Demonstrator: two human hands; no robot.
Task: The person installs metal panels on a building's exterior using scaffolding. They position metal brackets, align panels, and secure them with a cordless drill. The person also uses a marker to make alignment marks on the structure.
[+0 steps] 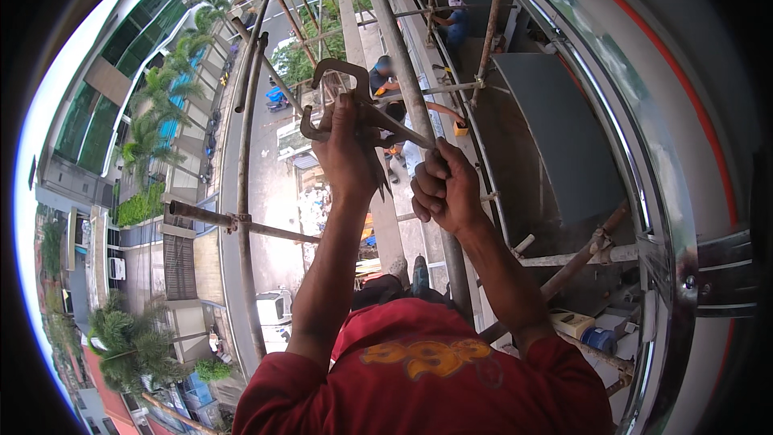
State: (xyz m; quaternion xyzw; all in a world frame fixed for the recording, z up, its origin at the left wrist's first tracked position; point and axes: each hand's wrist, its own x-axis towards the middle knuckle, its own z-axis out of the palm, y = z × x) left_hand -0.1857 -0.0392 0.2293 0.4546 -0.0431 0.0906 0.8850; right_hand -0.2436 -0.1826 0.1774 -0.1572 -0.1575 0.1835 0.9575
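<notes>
My left hand (342, 145) is closed on a rusty, angular metal clamp (341, 68) with hooked arms, held up in the middle of the view. A straight metal bar (403, 130) slopes from the clamp down to my right hand (443, 185), whose fingers are curled at its end with the thumb raised. Behind both hands runs a long grey scaffold pole (398, 40), partly hidden by my right hand. Exactly how my right fingers meet the bar is hard to make out.
Scaffold pipes (282, 229) cross around me, high over a street (241, 161) with palms. Below and ahead, people work: one in blue (455, 24), another in dark clothing (382, 72). A grey panel (555, 137) and metal-framed building edge (668, 193) are at right. Planks (390, 242) run below.
</notes>
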